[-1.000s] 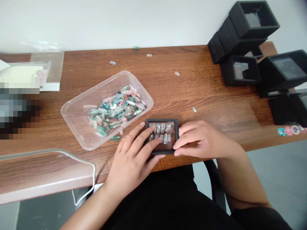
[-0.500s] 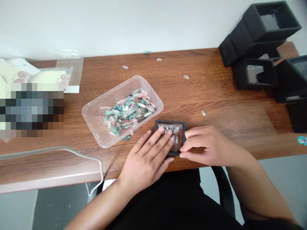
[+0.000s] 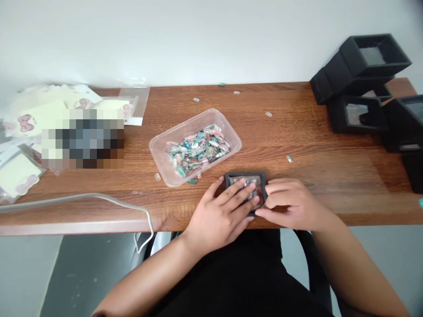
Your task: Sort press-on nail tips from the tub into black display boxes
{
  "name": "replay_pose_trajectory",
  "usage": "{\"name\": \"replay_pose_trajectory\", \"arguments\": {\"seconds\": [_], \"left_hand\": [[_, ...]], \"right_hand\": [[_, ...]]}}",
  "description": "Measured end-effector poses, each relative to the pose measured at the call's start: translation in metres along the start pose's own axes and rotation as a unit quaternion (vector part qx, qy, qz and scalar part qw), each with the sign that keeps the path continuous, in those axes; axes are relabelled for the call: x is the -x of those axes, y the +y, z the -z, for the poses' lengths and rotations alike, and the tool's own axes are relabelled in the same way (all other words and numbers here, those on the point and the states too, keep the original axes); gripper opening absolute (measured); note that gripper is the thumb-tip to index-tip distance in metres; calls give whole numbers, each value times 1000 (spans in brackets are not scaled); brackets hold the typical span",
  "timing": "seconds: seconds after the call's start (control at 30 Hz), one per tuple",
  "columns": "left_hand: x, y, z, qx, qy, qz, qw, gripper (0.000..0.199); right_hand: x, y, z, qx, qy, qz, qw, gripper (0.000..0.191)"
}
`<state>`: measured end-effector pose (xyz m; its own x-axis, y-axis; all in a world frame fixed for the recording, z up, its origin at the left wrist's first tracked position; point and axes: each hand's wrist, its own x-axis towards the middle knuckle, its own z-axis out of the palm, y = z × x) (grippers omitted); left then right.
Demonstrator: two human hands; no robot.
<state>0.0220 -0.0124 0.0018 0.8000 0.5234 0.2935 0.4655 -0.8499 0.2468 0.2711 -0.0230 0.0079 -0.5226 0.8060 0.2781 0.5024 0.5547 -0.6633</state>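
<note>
A small shallow black-framed box (image 3: 246, 174) lies at the near edge of the table, with small clear nail tips (image 3: 254, 180) in rows inside it. My left hand (image 3: 220, 215) lies flat across this box from the left, its fingers stretched over the top and covering part of the contents. At the box's right side, my right hand (image 3: 292, 204) pinches the lower right edge between thumb and bent fingers. Behind and left of the box stands a clear plastic tub (image 3: 161, 165) holding a heap of green, pink and clear press-on nails (image 3: 200, 149).
Loose nails, such as a green one (image 3: 289, 158) and a clear one (image 3: 269, 114), are scattered on the wooden table (image 3: 280, 136). Black boxes (image 3: 353, 83) are stacked at the back right. Printed cards (image 3: 49, 114) and a white cable (image 3: 92, 196) occupy the left.
The camera view has shifted, so most of the scene sits farther right and more of the left cards shows. My left fingers reach slightly farther over the box; my right hand keeps its pinch.
</note>
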Motion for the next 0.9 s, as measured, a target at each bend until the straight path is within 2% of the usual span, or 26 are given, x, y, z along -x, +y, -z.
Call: {"name": "replay_pose_trajectory", "arguments": {"seconds": [0.17, 0.23, 0.3, 0.43, 0.57, 0.7, 0.9], "left_hand": [[1, 5, -5, -13, 25, 17, 999, 42], [5, 7, -9, -22, 43, 18, 999, 43], [11, 7, -12, -27, 61, 13, 998, 43], [31, 5, -13, -33, 86, -21, 996, 44], [52, 4, -8, -39, 85, -46, 995, 39], [67, 2, -3, -44, 113, -54, 991, 33], [78, -3, 14, -33, 129, -47, 990, 34]], "right_hand": [[14, -3, -10, 40, 39, 11, 998, 40], [18, -6, -14, 63, 45, 4, 997, 33], [22, -10, -18, 84, 43, -4, 996, 30], [28, -18, -28, 122, 21, -4, 992, 36], [33, -26, -39, 120, 37, 3, 992, 33], [34, -37, -50, 102, 64, 19, 993, 32], [27, -52, -67, 73, 146, 51, 985, 24]]}}
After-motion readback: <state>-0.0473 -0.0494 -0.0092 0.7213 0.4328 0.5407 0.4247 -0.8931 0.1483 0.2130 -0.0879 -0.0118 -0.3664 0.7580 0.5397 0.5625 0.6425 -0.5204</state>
